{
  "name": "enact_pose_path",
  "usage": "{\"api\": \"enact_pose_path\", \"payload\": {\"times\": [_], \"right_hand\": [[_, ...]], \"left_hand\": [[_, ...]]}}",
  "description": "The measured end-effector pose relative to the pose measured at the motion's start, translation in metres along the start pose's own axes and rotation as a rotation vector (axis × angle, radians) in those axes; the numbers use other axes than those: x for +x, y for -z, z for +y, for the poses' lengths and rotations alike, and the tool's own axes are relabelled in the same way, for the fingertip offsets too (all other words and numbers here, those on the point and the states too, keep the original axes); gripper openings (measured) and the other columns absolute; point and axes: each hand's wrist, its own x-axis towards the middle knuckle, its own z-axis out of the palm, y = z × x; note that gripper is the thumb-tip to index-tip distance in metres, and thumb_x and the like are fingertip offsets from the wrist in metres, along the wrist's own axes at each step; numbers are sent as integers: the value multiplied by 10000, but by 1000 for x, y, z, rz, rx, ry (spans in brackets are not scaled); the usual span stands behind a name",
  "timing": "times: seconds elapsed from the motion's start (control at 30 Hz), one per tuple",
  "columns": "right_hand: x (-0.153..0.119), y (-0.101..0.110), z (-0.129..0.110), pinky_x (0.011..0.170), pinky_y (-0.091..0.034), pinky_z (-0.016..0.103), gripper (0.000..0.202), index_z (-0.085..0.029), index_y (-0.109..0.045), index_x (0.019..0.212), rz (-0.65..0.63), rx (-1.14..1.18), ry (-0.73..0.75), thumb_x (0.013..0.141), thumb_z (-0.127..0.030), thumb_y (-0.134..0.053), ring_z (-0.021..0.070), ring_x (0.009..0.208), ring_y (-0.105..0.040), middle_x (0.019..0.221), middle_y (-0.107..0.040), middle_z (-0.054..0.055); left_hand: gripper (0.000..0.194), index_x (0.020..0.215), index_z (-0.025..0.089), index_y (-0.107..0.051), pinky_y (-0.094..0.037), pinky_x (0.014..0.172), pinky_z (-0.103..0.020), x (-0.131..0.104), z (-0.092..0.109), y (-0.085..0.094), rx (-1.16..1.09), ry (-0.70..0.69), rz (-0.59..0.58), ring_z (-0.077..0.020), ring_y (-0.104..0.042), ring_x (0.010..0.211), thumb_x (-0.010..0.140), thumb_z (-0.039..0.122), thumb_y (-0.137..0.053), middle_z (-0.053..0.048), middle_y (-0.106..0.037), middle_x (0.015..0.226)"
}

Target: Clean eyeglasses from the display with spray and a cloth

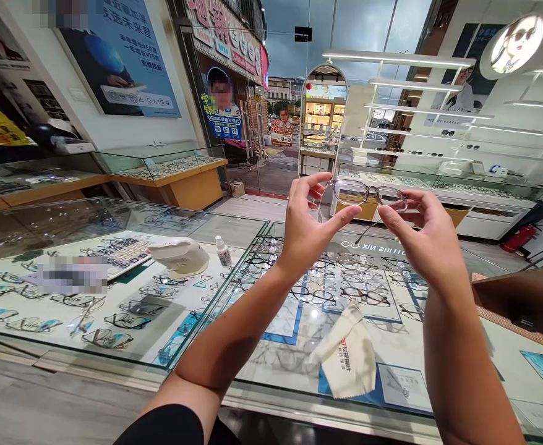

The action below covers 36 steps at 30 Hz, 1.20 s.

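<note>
Above the worktop [294, 364], the glasses [372, 193] are held with their long axis crosswise between left hand [306, 216] and right hand [427, 225], both equally near, fingers [309, 183] clamped on opposite ends.

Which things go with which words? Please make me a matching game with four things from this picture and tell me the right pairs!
Things:
1. Fire extinguisher
2. Glasses
3. Cloth
4. Small bottle

Words:
A. Cream, lying on the glass counter
B. White, standing upright
C. Red, over at the far right
D. Held up by the left hand and the right hand

Right pairs: 1-C, 2-D, 3-A, 4-B
</note>
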Motion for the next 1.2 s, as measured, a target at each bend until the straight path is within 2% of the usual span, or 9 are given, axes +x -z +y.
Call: {"api": "enact_pose_path", "payload": {"times": [0.2, 0.47, 0.7, 0.83, 1.03, 1.2], "right_hand": [[1, -1, 6, 833, -673, 507, 741, -277, -626, 1346, -33, 16, 12, 812, -763, -796, 343, 1090, -772, 1226, -764, 124], [-1, -3, -1, 847, -668, 517, 729, -234, -651, 1340, -63, -1, -63, 837, -744, -788, 339, 1093, -763, 1256, -760, 140], [0, -5, -2, 847, -655, 513, 728, -233, -657, 1321, -65, -16, -65, 838, -767, -767, 336, 1073, -760, 1244, -760, 144], [-2, -9, -6, 827, -637, 484, 718, -247, -646, 1312, 2, -53, -32, 830, -765, -770, 321, 1013, -768, 1190, -768, 130], [-7, -19, -14, 719, -603, 423, 691, -254, -632, 1316, 188, -187, 116, 862, -768, -709, 300, 973, -733, 1168, -726, 119], [-9, -24, -16, 741, -576, 415, 659, -258, -621, 1299, 246, -241, 180, 883, -766, -681, 279, 963, -690, 1133, -693, 97]], "left_hand": [[601, 1282, 320, -662, -528, 902, -394, -1, 0, -1, 10, -3, 17, -241, -628, 1109, 798, 577, -909, -80, -655, 1235], [582, 1268, 323, -659, -508, 885, -392, -3, 2, -1, 48, -31, 49, -233, -613, 1065, 809, 592, -894, -70, -640, 1199], [573, 1269, 324, -654, -506, 885, -394, -3, 1, -1, 66, -43, 54, -232, -610, 1056, 818, 590, -887, -69, -632, 1194], [568, 1267, 314, -652, -506, 895, -395, -2, -3, -2, 52, -40, 46, -224, -612, 1034, 821, 571, -892, -69, -636, 1194], [613, 1259, 302, -645, -503, 904, -387, 0, -12, -7, 25, 34, 45, -227, -628, 1044, 785, 581, -915, -73, -650, 1194], [607, 1239, 290, -640, -502, 883, -369, 1, -14, -10, -4, 103, 38, -222, -634, 1049, 778, 564, -923, -72, -660, 1189]]}}
